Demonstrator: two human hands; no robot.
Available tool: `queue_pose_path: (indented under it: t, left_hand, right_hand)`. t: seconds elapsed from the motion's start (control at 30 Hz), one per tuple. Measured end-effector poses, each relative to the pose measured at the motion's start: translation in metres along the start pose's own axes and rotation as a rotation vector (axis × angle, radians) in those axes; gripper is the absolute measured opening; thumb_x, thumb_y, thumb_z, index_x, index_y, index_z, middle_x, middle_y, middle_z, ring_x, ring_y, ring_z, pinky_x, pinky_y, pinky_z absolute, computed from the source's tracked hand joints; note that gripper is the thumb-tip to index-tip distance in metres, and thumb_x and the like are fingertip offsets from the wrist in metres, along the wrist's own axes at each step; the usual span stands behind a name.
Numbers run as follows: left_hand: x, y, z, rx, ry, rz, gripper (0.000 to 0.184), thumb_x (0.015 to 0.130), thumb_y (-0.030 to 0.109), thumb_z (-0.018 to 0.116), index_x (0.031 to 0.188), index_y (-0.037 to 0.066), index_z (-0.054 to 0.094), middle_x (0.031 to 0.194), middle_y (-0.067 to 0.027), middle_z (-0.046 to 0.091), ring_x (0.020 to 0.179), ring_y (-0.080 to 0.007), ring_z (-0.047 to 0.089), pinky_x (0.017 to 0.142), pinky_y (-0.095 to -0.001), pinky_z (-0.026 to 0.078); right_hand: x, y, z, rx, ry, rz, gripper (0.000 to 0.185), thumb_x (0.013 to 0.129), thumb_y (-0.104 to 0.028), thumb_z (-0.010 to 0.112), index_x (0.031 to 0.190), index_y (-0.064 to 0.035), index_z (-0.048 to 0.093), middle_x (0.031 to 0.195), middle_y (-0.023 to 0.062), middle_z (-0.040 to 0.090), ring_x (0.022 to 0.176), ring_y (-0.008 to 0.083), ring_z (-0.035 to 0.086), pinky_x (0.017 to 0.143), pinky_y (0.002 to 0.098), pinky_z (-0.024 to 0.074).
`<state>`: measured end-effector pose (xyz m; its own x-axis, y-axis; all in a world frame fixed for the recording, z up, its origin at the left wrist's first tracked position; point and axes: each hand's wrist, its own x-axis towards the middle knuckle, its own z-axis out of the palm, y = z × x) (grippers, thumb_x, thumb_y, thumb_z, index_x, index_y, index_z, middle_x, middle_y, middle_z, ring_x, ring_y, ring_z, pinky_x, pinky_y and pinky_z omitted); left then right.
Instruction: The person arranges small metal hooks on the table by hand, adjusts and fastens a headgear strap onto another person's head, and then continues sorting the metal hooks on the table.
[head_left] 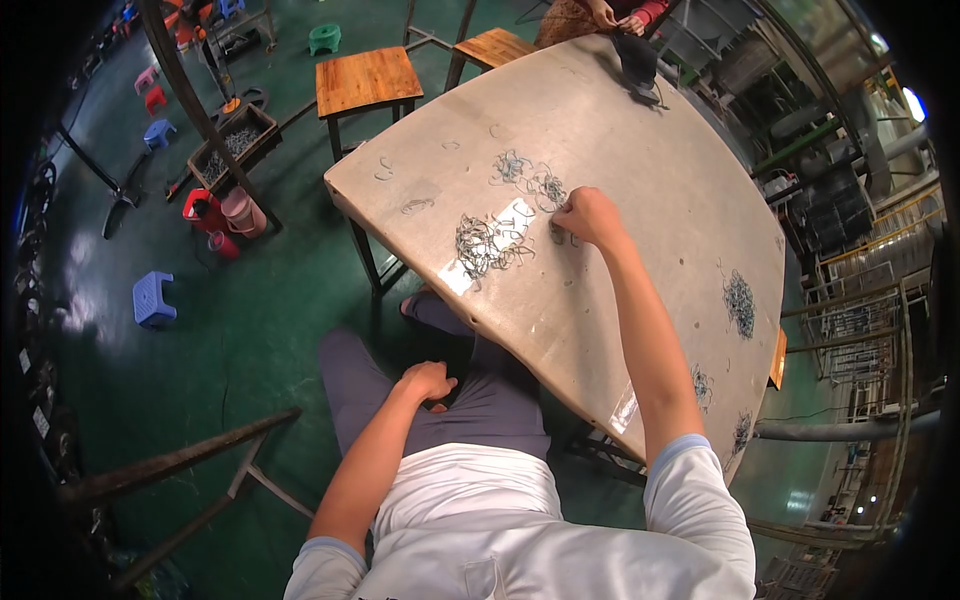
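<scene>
My right hand (590,217) is over the pale table (620,290), its fingers closed together beside a loose group of small curved wire pieces (548,187); what they pinch is too small to name. To its left, a larger tangled pile of wire pieces (485,245) lies partly over a white label strip (514,217). My left hand (428,381) rests on my lap below the table edge, fingers curled; anything inside it is hidden.
More wire piles (739,303) lie along the table's right side. Across the table are another person's hands (618,20) near a black object (636,66). Wooden stools (368,80) stand at the far edge; a blue stool (153,299) is on the floor at left.
</scene>
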<state>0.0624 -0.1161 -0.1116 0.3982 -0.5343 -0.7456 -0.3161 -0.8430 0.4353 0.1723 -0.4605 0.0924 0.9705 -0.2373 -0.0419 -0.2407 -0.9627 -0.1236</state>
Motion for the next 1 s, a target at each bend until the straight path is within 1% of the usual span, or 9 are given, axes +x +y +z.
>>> queue_pose_path:
  t: [0.13,0.33,0.43,0.53,0.63,0.73,0.83,0.93,1.0]
  left_hand:
    - [-0.004,-0.002,-0.004,-0.012,0.004,0.002,0.055,0.101,0.041,0.055,0.134,-0.002,0.058,0.132,-0.0225,0.063,0.125,-0.0376,0.060,0.104,-0.0448,0.049]
    - [0.003,-0.002,0.005,0.005,0.006,0.013,0.056,0.100,0.043,0.055,0.133,-0.002,0.059,0.129,-0.0234,0.064,0.123,-0.0373,0.060,0.104,-0.0446,0.049]
    - [0.004,-0.001,0.002,0.018,-0.014,0.019,0.055,0.101,0.042,0.055,0.133,-0.002,0.058,0.131,-0.0229,0.064,0.125,-0.0371,0.060,0.104,-0.0444,0.049]
    - [-0.002,-0.001,0.000,-0.004,0.006,0.016,0.056,0.099,0.043,0.057,0.131,-0.003,0.060,0.126,-0.0247,0.065,0.122,-0.0376,0.061,0.103,-0.0444,0.049]
    - [-0.007,0.002,-0.003,-0.012,-0.004,0.008,0.055,0.100,0.042,0.056,0.130,-0.003,0.060,0.128,-0.0240,0.065,0.123,-0.0374,0.060,0.104,-0.0443,0.049]
    - [-0.006,0.002,-0.003,-0.005,-0.009,0.006,0.054,0.101,0.041,0.055,0.130,-0.003,0.060,0.130,-0.0231,0.064,0.124,-0.0371,0.060,0.104,-0.0441,0.049]
    - [-0.005,0.001,-0.003,-0.002,-0.009,0.005,0.054,0.100,0.041,0.056,0.130,-0.003,0.061,0.129,-0.0230,0.065,0.124,-0.0370,0.060,0.104,-0.0440,0.049]
    - [-0.006,0.001,-0.001,-0.003,-0.008,0.006,0.054,0.100,0.042,0.057,0.129,-0.003,0.061,0.128,-0.0228,0.065,0.123,-0.0370,0.061,0.103,-0.0442,0.049]
    - [-0.004,0.003,-0.002,-0.001,-0.008,0.005,0.054,0.099,0.042,0.057,0.129,-0.002,0.062,0.128,-0.0227,0.065,0.123,-0.0370,0.061,0.103,-0.0444,0.050]
  right_hand:
    - [-0.003,-0.016,-0.010,0.144,-0.042,0.167,0.029,0.073,-0.025,0.073,0.084,0.0014,0.074,0.089,0.0232,0.071,0.082,0.0386,0.069,0.074,0.0438,0.0552]
    - [-0.011,-0.007,-0.005,0.048,0.029,0.046,0.020,0.077,-0.015,0.067,0.088,-0.0010,0.076,0.089,0.0220,0.073,0.083,0.0341,0.072,0.076,0.0412,0.0574]
    - [-0.011,0.004,-0.006,0.202,-0.066,-0.043,0.022,0.078,-0.012,0.065,0.094,-0.0023,0.078,0.089,0.0209,0.073,0.084,0.0331,0.072,0.077,0.0405,0.0573]
    - [-0.014,0.010,-0.004,0.234,-0.003,-0.026,0.025,0.078,-0.009,0.064,0.097,-0.0051,0.079,0.089,0.0196,0.074,0.084,0.0327,0.072,0.078,0.0409,0.0572]
    - [-0.027,0.001,-0.015,0.268,0.012,-0.003,0.026,0.078,-0.008,0.063,0.097,-0.0071,0.079,0.092,0.0191,0.074,0.088,0.0329,0.071,0.080,0.0414,0.0566]
    - [-0.045,-0.006,-0.017,0.261,-0.047,-0.132,0.028,0.077,-0.008,0.063,0.100,-0.0083,0.079,0.100,0.0185,0.072,0.094,0.0346,0.069,0.084,0.0425,0.0556]
    - [-0.052,-0.006,-0.018,0.135,-0.135,-0.030,0.031,0.078,-0.008,0.063,0.104,-0.0099,0.079,0.106,0.0173,0.068,0.103,0.0349,0.065,0.088,0.0429,0.0540]
    - [-0.049,0.007,-0.011,0.014,-0.008,-0.007,0.034,0.079,-0.007,0.063,0.110,-0.0110,0.077,0.102,0.0153,0.066,0.098,0.0321,0.064,0.085,0.0408,0.0529]
    - [-0.052,0.003,-0.006,0.037,0.045,-0.061,0.036,0.079,-0.007,0.063,0.112,-0.0114,0.076,0.104,0.0155,0.065,0.103,0.0319,0.063,0.087,0.0409,0.0523]
